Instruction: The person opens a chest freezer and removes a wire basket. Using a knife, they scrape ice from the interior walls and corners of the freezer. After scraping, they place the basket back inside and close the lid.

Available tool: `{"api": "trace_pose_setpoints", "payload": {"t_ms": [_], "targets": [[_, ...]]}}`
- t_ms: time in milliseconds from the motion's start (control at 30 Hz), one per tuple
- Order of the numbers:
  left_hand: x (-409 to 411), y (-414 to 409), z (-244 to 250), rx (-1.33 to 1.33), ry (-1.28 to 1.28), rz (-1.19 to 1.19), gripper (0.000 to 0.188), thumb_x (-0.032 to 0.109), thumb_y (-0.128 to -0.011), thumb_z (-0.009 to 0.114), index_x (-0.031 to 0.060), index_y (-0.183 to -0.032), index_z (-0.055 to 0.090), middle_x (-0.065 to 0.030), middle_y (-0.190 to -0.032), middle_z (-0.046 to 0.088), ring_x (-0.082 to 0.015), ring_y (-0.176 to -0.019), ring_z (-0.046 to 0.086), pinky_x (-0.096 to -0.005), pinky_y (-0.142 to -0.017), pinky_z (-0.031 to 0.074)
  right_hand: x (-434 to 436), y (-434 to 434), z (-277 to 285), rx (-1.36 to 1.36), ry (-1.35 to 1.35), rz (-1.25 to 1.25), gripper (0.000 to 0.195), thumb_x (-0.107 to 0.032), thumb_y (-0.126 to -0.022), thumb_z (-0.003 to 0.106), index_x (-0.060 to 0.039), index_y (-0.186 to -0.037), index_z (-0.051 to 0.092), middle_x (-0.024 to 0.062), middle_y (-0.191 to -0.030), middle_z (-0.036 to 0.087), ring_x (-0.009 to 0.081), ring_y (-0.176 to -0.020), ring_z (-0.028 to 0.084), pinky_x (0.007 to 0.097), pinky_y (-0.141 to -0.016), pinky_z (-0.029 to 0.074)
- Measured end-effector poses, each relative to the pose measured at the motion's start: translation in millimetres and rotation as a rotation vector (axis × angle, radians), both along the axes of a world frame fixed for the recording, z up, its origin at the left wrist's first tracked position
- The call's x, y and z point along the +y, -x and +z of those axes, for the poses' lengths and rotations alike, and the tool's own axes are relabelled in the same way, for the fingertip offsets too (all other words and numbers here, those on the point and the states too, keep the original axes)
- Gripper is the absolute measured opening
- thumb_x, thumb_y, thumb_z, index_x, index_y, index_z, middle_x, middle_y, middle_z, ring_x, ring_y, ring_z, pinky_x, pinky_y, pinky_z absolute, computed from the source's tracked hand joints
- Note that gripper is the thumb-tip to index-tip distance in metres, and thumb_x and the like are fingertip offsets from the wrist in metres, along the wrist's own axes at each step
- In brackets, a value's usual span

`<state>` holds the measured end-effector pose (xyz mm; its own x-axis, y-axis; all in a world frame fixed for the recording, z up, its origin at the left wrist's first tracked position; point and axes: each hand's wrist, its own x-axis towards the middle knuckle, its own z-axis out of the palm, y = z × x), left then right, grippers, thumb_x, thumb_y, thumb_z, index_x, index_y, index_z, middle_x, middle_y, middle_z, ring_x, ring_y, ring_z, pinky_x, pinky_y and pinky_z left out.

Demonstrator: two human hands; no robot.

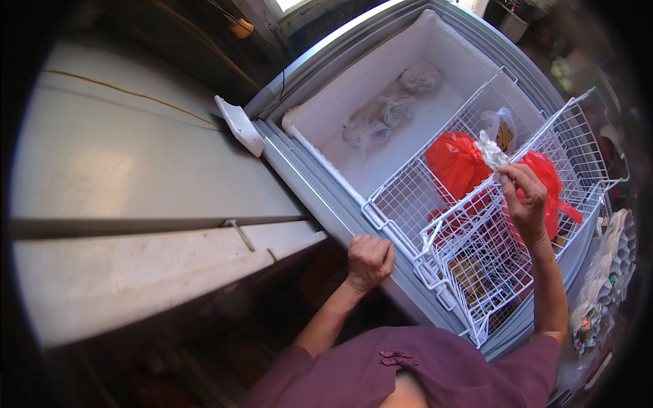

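An open chest freezer point(326, 176) with frosted inner walls lies before me. My right hand point(525, 196) pinches a crumpled whitish cloth or plastic wad point(492, 151) between thumb and fingers, above the white wire baskets point(479, 204). Below and beside that hand are red plastic bags point(457, 163), and a clear bag with brownish contents point(504, 133) lies just beyond the wad. My left hand point(371, 262) is curled into a fist on the freezer's near rim; whether it holds anything is hidden. Knotted clear plastic bags point(368, 133) rest on the frosty freezer floor.
A large pale flat surface point(127, 148) with an orange cord point(137, 94) across it stands at the left. A white plastic corner piece point(239, 124) sits on the freezer's left corner. Egg trays and plastic packaging point(602, 285) lie at the right.
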<state>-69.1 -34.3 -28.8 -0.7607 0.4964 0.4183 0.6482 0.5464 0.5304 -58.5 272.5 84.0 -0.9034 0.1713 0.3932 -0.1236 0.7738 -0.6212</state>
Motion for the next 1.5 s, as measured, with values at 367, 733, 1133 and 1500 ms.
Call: {"api": "trace_pose_setpoints", "payload": {"t_ms": [367, 733, 1133, 1500], "targets": [[-16, 2, 12, -0.142, 0.060, 0.053, 0.024, 0.013, -0.075, 0.067, 0.0036, -0.097, 0.065, -0.0078, -0.071, 0.061, -0.0251, -0.066, 0.058, -0.0381, -0.069, 0.043, -36, -162, 4, -0.093, 0.444, -0.280, 0.010, 0.000, -0.084, 0.058, 0.0032, -0.091, 0.065, 0.0086, -0.087, 0.064, 0.0163, -0.082, 0.060, 0.0279, -0.076, 0.046], [27, -72, 74, -0.021, -0.119, -0.043, 0.047, 0.014, -0.089, 0.051, -0.0010, -0.133, 0.044, -0.0202, -0.137, 0.042, -0.0338, -0.128, 0.039, -0.0461, -0.108, 0.025, -100, -223, -7, 0.157, 0.527, -0.321, 0.017, -0.007, -0.080, 0.067, -0.0039, -0.096, 0.067, 0.0103, -0.093, 0.066, 0.0261, -0.089, 0.062, 0.0360, -0.081, 0.049], [95, -184, 128, -0.600, 0.004, -0.859, 0.056, 0.010, -0.085, 0.059, -0.0034, -0.136, 0.040, -0.0203, -0.133, 0.049, -0.0309, -0.125, 0.045, -0.0416, -0.107, 0.030, -127, -317, -9, 0.345, 0.471, -0.357, 0.030, -0.004, -0.077, 0.067, -0.0049, -0.108, 0.065, 0.0143, -0.105, 0.062, 0.0319, -0.094, 0.058, 0.0388, -0.081, 0.048], [159, -347, 109, -0.674, 0.039, -1.083, 0.039, -0.003, -0.076, 0.067, 0.0006, -0.114, 0.060, -0.0128, -0.094, 0.062, -0.0232, -0.082, 0.060, -0.0330, -0.074, 0.047, -101, -511, -2, 0.158, 0.738, -0.571, 0.027, 0.002, -0.080, 0.061, -0.0033, -0.106, 0.064, 0.0130, -0.098, 0.065, 0.0247, -0.087, 0.064, 0.0324, -0.077, 0.051]]}}
